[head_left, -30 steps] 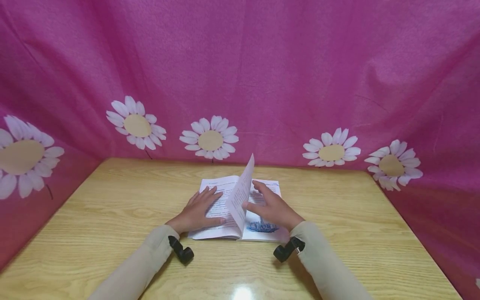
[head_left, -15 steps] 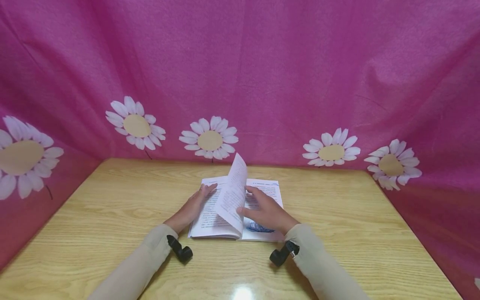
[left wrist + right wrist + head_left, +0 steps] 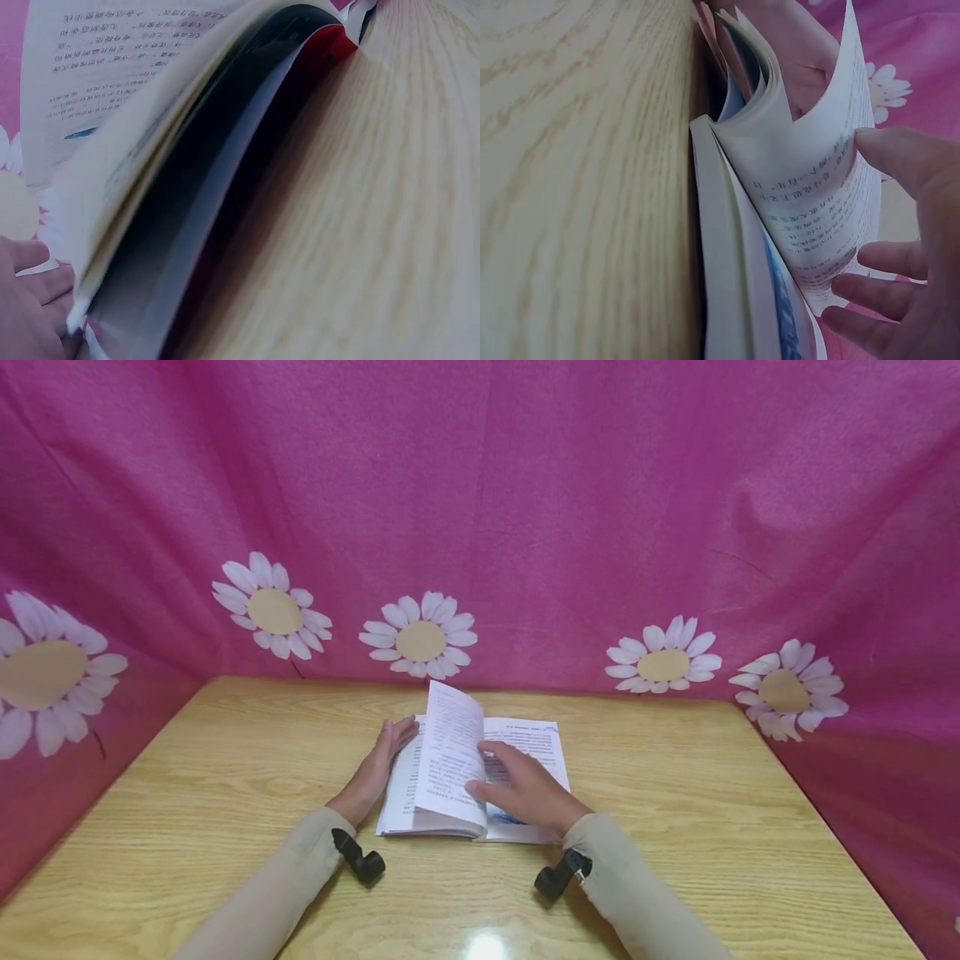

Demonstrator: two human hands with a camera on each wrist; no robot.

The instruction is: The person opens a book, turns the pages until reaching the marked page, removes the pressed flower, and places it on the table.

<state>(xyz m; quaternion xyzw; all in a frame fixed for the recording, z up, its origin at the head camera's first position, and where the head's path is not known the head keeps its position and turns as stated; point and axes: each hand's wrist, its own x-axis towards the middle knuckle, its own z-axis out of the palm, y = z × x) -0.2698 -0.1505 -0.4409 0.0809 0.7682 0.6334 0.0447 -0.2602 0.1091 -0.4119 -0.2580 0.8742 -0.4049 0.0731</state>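
An open book [image 3: 536,745] lies on the table, with printed text and a blue picture on its right page. One page [image 3: 453,760] stands raised, curving over the left half. My right hand [image 3: 528,787] touches the back of that page with its thumb and fingertips, its fingers spread. In the right wrist view the thumb [image 3: 892,154] meets the raised page [image 3: 810,187]. My left hand [image 3: 371,770] is along the book's left edge, fingers extended. Some of its fingers [image 3: 45,283] appear beside the page edges in the left wrist view; their exact contact is unclear.
The wooden table [image 3: 225,760] extends around the book on all sides. A pink curtain [image 3: 540,527] with white daisies hangs behind and at both sides of it. Black cameras [image 3: 360,860] are worn on both wrists.
The raised page has swung from near upright over to the left, followed by my right hand. My left hand has lifted from the left page and shifted to the book's left edge.
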